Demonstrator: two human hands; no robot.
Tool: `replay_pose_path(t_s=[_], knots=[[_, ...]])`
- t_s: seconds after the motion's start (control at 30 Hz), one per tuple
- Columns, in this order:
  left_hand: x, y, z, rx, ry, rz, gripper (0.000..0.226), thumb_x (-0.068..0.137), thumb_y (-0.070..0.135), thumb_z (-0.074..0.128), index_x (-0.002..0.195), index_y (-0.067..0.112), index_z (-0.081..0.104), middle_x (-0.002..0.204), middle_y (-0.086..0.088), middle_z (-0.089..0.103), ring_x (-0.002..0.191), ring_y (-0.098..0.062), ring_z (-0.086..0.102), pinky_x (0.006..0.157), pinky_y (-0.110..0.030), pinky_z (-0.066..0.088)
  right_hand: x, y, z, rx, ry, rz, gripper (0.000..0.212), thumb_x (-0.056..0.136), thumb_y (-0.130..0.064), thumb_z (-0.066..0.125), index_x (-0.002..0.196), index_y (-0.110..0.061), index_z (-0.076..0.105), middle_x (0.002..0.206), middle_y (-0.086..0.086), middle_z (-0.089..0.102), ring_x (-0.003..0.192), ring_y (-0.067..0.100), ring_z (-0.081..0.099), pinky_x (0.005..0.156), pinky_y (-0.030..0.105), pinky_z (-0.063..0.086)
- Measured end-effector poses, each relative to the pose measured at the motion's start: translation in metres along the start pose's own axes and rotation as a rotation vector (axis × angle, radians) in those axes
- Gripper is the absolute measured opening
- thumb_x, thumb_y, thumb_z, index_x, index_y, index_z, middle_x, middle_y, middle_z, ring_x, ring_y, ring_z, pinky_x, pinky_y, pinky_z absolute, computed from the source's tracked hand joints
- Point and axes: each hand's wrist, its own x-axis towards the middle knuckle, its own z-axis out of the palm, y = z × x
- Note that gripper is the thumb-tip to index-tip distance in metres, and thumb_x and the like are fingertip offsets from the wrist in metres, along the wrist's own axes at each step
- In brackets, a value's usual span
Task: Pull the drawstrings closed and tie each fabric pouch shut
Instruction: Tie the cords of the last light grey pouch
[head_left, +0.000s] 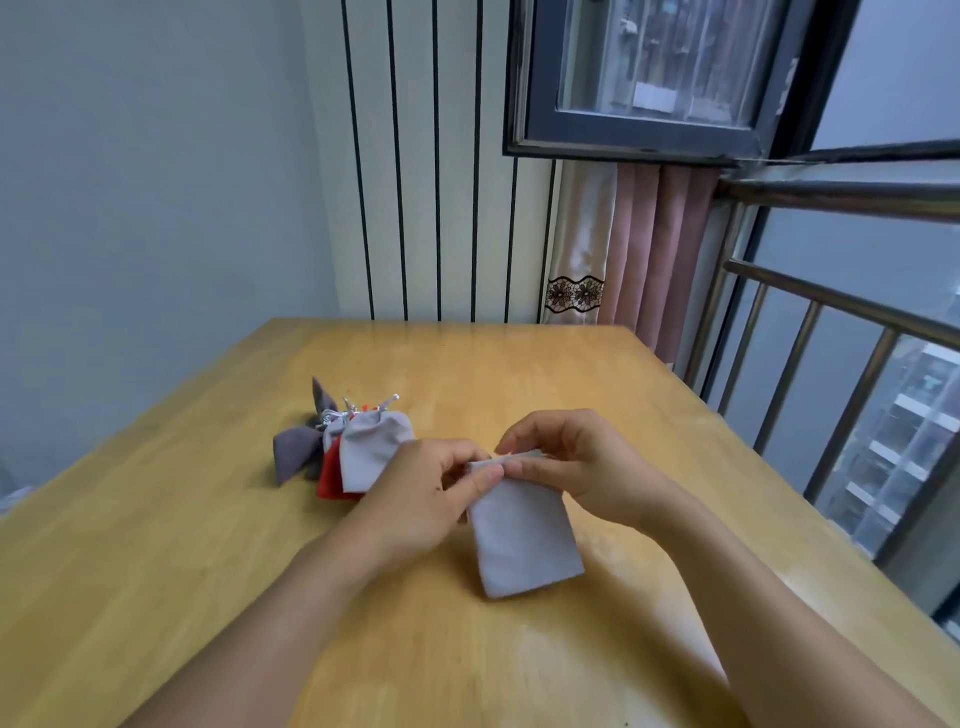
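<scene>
A light grey fabric pouch (522, 540) hangs flat above the wooden table (208, 545), held by its top edge. My left hand (431, 493) pinches the top left corner between thumb and fingers. My right hand (571, 462) grips the top edge from the right side. The pouch mouth looks flat and ungathered; its drawstrings are hidden by my fingers. To the left lies a pile of other pouches: a light grey one (371, 449) on top, a red one (332, 475) beneath, and a dark grey one (296, 454) at the far left, with silver strings showing.
The table's right edge runs beside a metal railing (831, 332) and a window. A striped wall panel and a pink curtain (654, 249) stand behind the far edge. Bare tabletop lies in front of and right of the hands.
</scene>
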Motion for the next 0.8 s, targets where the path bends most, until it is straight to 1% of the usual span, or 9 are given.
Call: replay_pose_path(t_s=[0.1,0.2,0.3,0.4,0.5,0.6,0.7,0.73,0.8], knots=[[0.001,-0.002,0.001,-0.103,0.035,-0.032,0.02,0.096,0.024,0.06,0.083,0.011,0.067,0.057,0.0,0.044,0.047,-0.011,0.039,0.048,-0.024,0.033,-0.001,0.001,-0.01,-0.077,0.055,0.09,0.02,0.09,-0.02,0.072,0.106,-0.008,0.07,0.067,0.001,0.058,0.053,0.006,0.044,0.051,0.016,0.036],[0.003,0.0,-0.004,-0.08,0.104,-0.065,0.028,0.096,0.027,0.06,0.081,0.004,0.066,0.058,0.001,0.038,0.048,-0.008,0.03,0.047,-0.019,0.025,-0.002,0.004,-0.018,-0.217,0.073,0.168,0.026,0.096,-0.03,0.064,0.09,-0.006,0.073,0.054,-0.004,0.038,0.045,0.008,0.028,0.044,0.018,0.026],[0.003,-0.004,-0.01,0.021,0.13,-0.11,0.049,0.094,0.04,0.058,0.071,-0.004,0.056,0.058,0.0,0.033,0.053,-0.009,0.028,0.05,-0.024,0.024,-0.003,0.003,-0.017,-0.21,0.1,0.233,0.04,0.098,-0.037,0.06,0.069,-0.009,0.064,0.053,0.001,0.031,0.046,0.013,0.025,0.044,0.02,0.023],[0.005,0.0,-0.013,-0.022,0.16,-0.224,0.052,0.095,0.046,0.05,0.061,0.007,0.047,0.049,0.008,0.031,0.044,-0.009,0.025,0.044,-0.022,0.022,-0.003,0.003,-0.016,0.052,0.148,0.277,0.042,0.098,-0.035,0.06,0.064,-0.014,0.055,0.064,0.003,0.039,0.054,0.014,0.031,0.05,0.024,0.027],[0.01,0.004,-0.017,-0.427,0.212,-0.392,0.042,0.098,0.042,0.05,0.065,0.016,0.042,0.058,0.004,0.04,0.045,-0.01,0.029,0.041,-0.02,0.018,-0.002,0.003,-0.013,0.443,0.225,0.334,0.038,0.096,-0.03,0.063,0.061,-0.016,0.062,0.083,0.004,0.059,0.064,0.015,0.047,0.055,0.026,0.036],[0.007,0.011,-0.022,-0.86,0.228,-0.43,0.037,0.092,0.041,0.059,0.068,0.018,0.045,0.068,0.003,0.055,0.055,-0.011,0.043,0.043,-0.022,0.024,0.0,0.0,-0.005,0.733,0.261,0.332,0.034,0.096,-0.026,0.061,0.066,-0.016,0.075,0.102,0.005,0.068,0.074,0.015,0.055,0.056,0.024,0.04],[0.004,0.019,-0.02,-1.116,0.216,-0.394,0.045,0.088,0.048,0.059,0.055,0.021,0.044,0.064,0.006,0.048,0.062,-0.011,0.044,0.049,-0.024,0.025,0.003,-0.004,0.01,1.031,0.227,0.297,0.043,0.096,-0.029,0.057,0.058,-0.014,0.071,0.095,0.002,0.071,0.069,0.011,0.051,0.052,0.02,0.034],[0.004,0.02,-0.019,-1.147,0.216,-0.377,0.047,0.087,0.051,0.058,0.052,0.022,0.045,0.066,0.007,0.053,0.063,-0.01,0.043,0.051,-0.024,0.025,0.003,-0.005,0.014,1.115,0.226,0.293,0.042,0.095,-0.03,0.057,0.058,-0.013,0.07,0.091,0.002,0.07,0.065,0.011,0.049,0.05,0.019,0.032],[0.005,0.021,-0.018,-1.192,0.209,-0.335,0.049,0.086,0.054,0.057,0.05,0.022,0.046,0.094,0.007,0.071,0.063,-0.009,0.042,0.052,-0.022,0.025,0.005,-0.005,0.018,1.239,0.247,0.302,0.037,0.093,-0.031,0.061,0.061,-0.011,0.063,0.088,0.003,0.069,0.058,0.01,0.046,0.045,0.018,0.032]])
